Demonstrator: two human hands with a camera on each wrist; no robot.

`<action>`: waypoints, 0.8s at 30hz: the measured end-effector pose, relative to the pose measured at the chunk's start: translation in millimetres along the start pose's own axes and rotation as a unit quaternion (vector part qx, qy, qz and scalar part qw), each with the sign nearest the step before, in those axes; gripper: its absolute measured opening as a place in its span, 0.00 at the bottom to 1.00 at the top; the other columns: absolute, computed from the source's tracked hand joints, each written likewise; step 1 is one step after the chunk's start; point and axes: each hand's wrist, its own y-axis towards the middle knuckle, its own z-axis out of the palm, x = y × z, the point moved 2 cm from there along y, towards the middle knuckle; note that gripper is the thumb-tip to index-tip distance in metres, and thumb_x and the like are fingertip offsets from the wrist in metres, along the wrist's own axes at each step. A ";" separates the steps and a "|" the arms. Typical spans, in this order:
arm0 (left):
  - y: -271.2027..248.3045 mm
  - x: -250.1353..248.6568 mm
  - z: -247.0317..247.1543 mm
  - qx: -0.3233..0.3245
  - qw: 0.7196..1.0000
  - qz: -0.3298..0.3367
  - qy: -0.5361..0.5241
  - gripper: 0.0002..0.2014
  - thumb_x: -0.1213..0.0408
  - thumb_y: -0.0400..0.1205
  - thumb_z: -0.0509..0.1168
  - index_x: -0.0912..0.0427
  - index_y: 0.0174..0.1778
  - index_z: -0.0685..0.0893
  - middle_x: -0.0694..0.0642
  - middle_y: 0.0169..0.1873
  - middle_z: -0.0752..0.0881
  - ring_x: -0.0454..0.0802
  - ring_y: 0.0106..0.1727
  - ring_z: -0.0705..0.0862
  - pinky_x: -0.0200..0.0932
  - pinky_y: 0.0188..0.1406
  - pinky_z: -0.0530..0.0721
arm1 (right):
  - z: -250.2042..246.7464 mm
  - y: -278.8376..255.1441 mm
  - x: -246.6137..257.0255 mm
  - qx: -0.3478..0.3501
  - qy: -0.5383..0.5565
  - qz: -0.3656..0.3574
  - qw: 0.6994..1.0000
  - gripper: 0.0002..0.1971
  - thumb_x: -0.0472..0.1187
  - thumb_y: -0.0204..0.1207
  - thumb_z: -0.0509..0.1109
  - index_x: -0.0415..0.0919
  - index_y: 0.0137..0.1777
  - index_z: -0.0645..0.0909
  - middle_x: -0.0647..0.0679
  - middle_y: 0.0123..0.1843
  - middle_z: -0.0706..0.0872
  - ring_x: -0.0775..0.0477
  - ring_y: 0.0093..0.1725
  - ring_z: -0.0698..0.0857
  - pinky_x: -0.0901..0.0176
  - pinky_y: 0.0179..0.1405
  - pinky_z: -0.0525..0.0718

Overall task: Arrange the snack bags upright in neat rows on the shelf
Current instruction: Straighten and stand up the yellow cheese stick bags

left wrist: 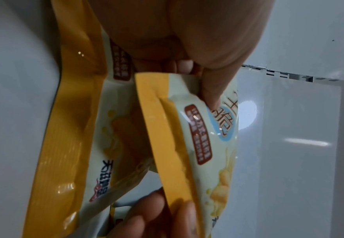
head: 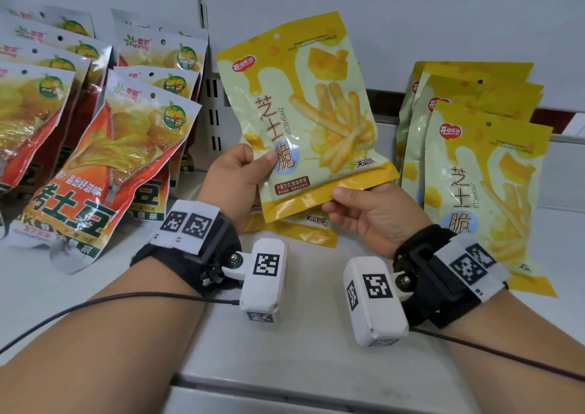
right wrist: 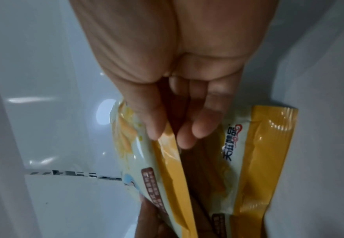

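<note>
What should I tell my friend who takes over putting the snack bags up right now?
Left hand: pinches the lower left side of the held yellow cheese-stick bag, thumb on its front.
Right hand: pinches the same bag's bottom seal.
The bag is in the air above the shelf, upright and slightly tilted.
Another yellow bag lies flat below it.
Done: a row of yellow bags leans at the right, and the orange potato-chip bags lean in rows at the left.
Left: stand the held bag in a row, then the flat one.

Bare shelf (head: 316, 334) lane centre, potato bags (head: 104, 160) left, cheese-stick bags (head: 481, 176) right
</note>
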 end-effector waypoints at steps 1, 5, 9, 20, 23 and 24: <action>-0.5 0.2 0.5 0.001 1.000 0.002 0.005 0.16 0.67 0.81 0.67 0.58 0.29 0.70 0.57 0.31 0.90 0.55 0.34 0.90 0.55 0.40 0.87 | 0.2 0.5 -0.2 -0.012 -0.016 -0.004 1.000 0.05 0.27 0.72 0.69 0.38 0.42 0.82 0.46 0.30 0.89 0.52 0.28 0.87 0.65 0.26 0.86; -0.9 -3.1 0.3 0.009 1.000 0.007 0.003 0.17 0.67 0.81 0.67 0.58 0.28 0.69 0.55 0.30 0.90 0.52 0.31 0.90 0.47 0.31 0.86 | 0.9 2.1 5.6 -0.033 -0.046 -0.027 0.998 0.05 0.27 0.75 0.67 0.36 0.42 0.81 0.48 0.28 0.88 0.54 0.26 0.86 0.66 0.24 0.84; -0.5 -4.8 1.0 -0.001 1.000 0.001 -0.005 0.16 0.66 0.82 0.65 0.58 0.29 0.70 0.58 0.33 0.90 0.56 0.35 0.88 0.60 0.48 0.82 | 1.5 2.9 8.2 -0.040 -0.031 -0.046 0.998 0.05 0.28 0.78 0.64 0.37 0.44 0.79 0.49 0.27 0.87 0.55 0.25 0.86 0.67 0.23 0.83; -10.1 -26.9 12.7 -0.037 0.999 0.017 0.018 0.05 0.60 0.85 0.62 0.54 0.44 0.78 0.51 0.33 0.83 0.46 0.25 0.78 0.38 0.21 0.76 | -11.6 -4.5 30.5 -0.104 0.057 -0.128 0.985 0.10 0.34 0.83 0.60 0.47 0.43 0.79 0.56 0.30 0.87 0.54 0.27 0.84 0.70 0.19 0.73; -17.9 -41.3 25.4 0.002 0.999 0.024 0.028 0.04 0.58 0.84 0.62 0.54 0.51 0.77 0.52 0.34 0.81 0.44 0.24 0.78 0.36 0.22 0.78 | -14.7 -6.3 37.2 -0.122 0.089 -0.160 0.975 0.10 0.34 0.82 0.60 0.47 0.42 0.78 0.56 0.30 0.86 0.56 0.28 0.83 0.68 0.22 0.75; -20.9 -45.5 30.7 0.011 1.000 0.019 0.020 0.09 0.57 0.84 0.63 0.54 0.57 0.75 0.54 0.34 0.82 0.45 0.25 0.80 0.37 0.23 0.80 | -15.4 -7.3 39.7 -0.123 0.101 -0.172 0.972 0.10 0.35 0.82 0.61 0.47 0.41 0.78 0.56 0.30 0.86 0.57 0.28 0.83 0.67 0.23 0.77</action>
